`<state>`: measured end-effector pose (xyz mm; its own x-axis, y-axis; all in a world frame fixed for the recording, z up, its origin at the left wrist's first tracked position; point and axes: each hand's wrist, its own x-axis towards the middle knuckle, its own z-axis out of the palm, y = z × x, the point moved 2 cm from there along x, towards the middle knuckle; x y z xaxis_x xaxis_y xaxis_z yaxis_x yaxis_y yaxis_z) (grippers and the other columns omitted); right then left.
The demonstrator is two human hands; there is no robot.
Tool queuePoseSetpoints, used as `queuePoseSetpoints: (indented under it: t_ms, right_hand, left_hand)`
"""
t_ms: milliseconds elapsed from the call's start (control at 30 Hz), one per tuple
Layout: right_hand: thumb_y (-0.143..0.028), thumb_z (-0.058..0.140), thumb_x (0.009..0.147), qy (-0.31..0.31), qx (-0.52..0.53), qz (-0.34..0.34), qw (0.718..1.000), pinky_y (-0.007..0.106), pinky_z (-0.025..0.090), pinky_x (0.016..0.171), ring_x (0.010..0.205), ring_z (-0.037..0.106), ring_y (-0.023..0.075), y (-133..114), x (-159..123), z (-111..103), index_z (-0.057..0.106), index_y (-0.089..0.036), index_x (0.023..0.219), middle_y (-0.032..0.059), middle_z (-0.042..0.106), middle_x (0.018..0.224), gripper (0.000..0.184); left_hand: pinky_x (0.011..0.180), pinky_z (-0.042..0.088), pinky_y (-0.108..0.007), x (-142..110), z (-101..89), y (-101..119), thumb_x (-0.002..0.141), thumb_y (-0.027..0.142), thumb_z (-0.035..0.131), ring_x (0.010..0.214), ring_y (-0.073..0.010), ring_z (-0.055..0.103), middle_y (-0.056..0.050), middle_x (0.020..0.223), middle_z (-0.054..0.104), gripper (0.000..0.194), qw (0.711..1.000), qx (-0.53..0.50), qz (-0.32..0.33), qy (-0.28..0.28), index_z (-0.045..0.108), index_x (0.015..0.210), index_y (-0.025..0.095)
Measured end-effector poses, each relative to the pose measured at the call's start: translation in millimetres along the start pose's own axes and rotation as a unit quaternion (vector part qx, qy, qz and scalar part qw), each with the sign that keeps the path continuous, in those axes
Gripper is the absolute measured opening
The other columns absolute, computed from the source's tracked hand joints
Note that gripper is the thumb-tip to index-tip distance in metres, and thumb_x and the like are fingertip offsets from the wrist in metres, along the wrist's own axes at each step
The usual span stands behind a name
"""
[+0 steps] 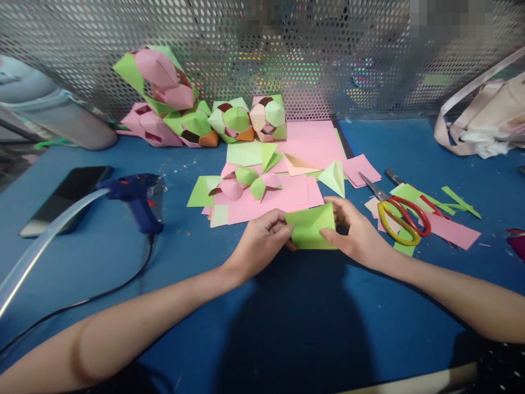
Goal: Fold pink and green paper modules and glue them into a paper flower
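My left hand and right hand both pinch the green paper, one grip at each side, just above the desk, toward its near edge from the pink sheets.

Bench seen as blue; glue gun dark blue; scissors handled in red and yellow; sleeve white-dotted on black.

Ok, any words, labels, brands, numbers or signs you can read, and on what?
None readable.
Held green paper: no print visible.
Glue gun: no legible marking.
Phone: dark, nothing readable.
Scissors: no legible brand.
Tumbler: faint marks, too blurred to call lettering.
Behind the mesh panel: coloured shapes, too blurred to tell.
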<state>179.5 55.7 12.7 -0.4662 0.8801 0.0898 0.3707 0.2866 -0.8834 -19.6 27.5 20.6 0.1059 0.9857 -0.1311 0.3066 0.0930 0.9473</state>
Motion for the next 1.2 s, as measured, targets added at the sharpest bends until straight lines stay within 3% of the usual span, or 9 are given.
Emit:
queuePoseSetpoints:
  t_ms: [167, 400, 667, 800, 900, 1033, 1133, 1200]
  right_hand:
    - [-0.016, 0.050, 0.084, -0.011, 0.039, 0.028, 0.999, 0.034, 0.053, 0.071, 0.081, 0.064, 0.0175, 6.1, 1.6, 1.2, 0.038, -0.023, 0.130, 0.0042, 0.066, 0.097, 0.048]
    - [-0.009, 0.049, 0.079, -0.004, 0.012, 0.014, 1.000, 0.032, 0.053, 0.074, 0.089, 0.066, 0.0179, 8.6, 6.1, -5.8, 0.044, -0.024, 0.125, 0.0035, 0.067, 0.104, 0.049]
    - [-0.010, 0.048, 0.080, -0.013, 0.016, 0.016, 1.000, 0.034, 0.053, 0.076, 0.092, 0.065, 0.0190, 7.9, 3.3, -3.0, 0.043, -0.024, 0.128, 0.0037, 0.066, 0.104, 0.050]
    - [-0.010, 0.048, 0.080, -0.015, -0.002, 0.013, 1.000, 0.032, 0.053, 0.071, 0.085, 0.065, 0.0182, 6.6, 1.6, -2.2, 0.042, -0.025, 0.127, 0.0026, 0.067, 0.099, 0.050]
    - [-0.011, 0.048, 0.081, -0.017, -0.028, 0.013, 0.999, 0.031, 0.052, 0.066, 0.081, 0.065, 0.0179, 4.5, 0.7, -2.4, 0.043, -0.025, 0.126, 0.0017, 0.067, 0.094, 0.048]
    - [-0.014, 0.051, 0.081, -0.016, -0.085, 0.013, 0.996, 0.027, 0.046, 0.054, 0.064, 0.060, 0.0146, 1.1, -0.8, -1.4, 0.045, -0.026, 0.124, -0.0019, 0.064, 0.081, 0.046]
    - [-0.016, 0.054, 0.081, -0.012, -0.095, 0.004, 0.995, 0.026, 0.045, 0.054, 0.062, 0.058, 0.0136, 0.3, -1.7, 0.5, 0.045, -0.027, 0.125, -0.0029, 0.063, 0.078, 0.046]
    - [-0.016, 0.056, 0.081, -0.010, -0.087, -0.003, 0.996, 0.027, 0.047, 0.058, 0.068, 0.060, 0.0146, 1.6, -1.7, 1.3, 0.046, -0.027, 0.124, -0.0014, 0.064, 0.084, 0.045]
  left_hand:
    - [0.054, 0.055, -0.025, 1.3, 3.2, -3.5, 0.079, 0.015, 0.055, 0.056, -0.0139, 0.067, 0.002, 0.064, 0.064, 0.008, 0.989, -0.131, -0.062, -0.029, 0.054, 0.087, 0.014]
    - [0.048, 0.053, -0.023, 6.6, -12.2, -9.1, 0.087, 0.029, 0.053, 0.051, -0.0110, 0.062, -0.002, 0.069, 0.063, 0.019, 0.991, -0.128, -0.021, 0.000, 0.060, 0.090, 0.011]
    - [0.046, 0.052, -0.023, 3.4, -4.0, -5.5, 0.082, 0.032, 0.062, 0.051, -0.0115, 0.062, -0.001, 0.066, 0.062, 0.021, 0.991, -0.123, -0.051, -0.031, 0.060, 0.085, 0.012]
    - [0.041, 0.047, -0.022, 0.8, -6.1, -7.4, 0.089, 0.042, 0.049, 0.048, -0.0118, 0.058, 0.001, 0.060, 0.058, 0.030, 0.989, -0.111, -0.057, -0.077, 0.056, 0.083, 0.014]
    - [0.048, 0.047, -0.024, -4.3, -6.0, -6.1, 0.091, 0.047, 0.042, 0.055, -0.0124, 0.058, 0.000, 0.064, 0.057, 0.035, 0.993, -0.077, -0.017, -0.091, 0.054, 0.084, 0.015]
    - [0.053, 0.043, -0.022, -11.9, 2.8, -0.7, 0.081, 0.035, 0.063, 0.059, -0.0093, 0.051, 0.004, 0.071, 0.050, 0.033, 0.992, -0.022, 0.076, -0.099, 0.046, 0.104, 0.018]
    - [0.051, 0.038, -0.020, -11.5, 7.4, -0.5, 0.083, 0.022, 0.057, 0.055, -0.0073, 0.042, 0.006, 0.065, 0.042, 0.016, 0.991, 0.031, 0.112, -0.062, 0.047, 0.095, 0.018]
    - [0.053, 0.038, -0.020, -8.5, 6.4, -2.3, 0.084, 0.018, 0.054, 0.058, -0.0079, 0.044, 0.005, 0.067, 0.046, 0.009, 0.989, 0.073, 0.122, -0.027, 0.049, 0.091, 0.018]
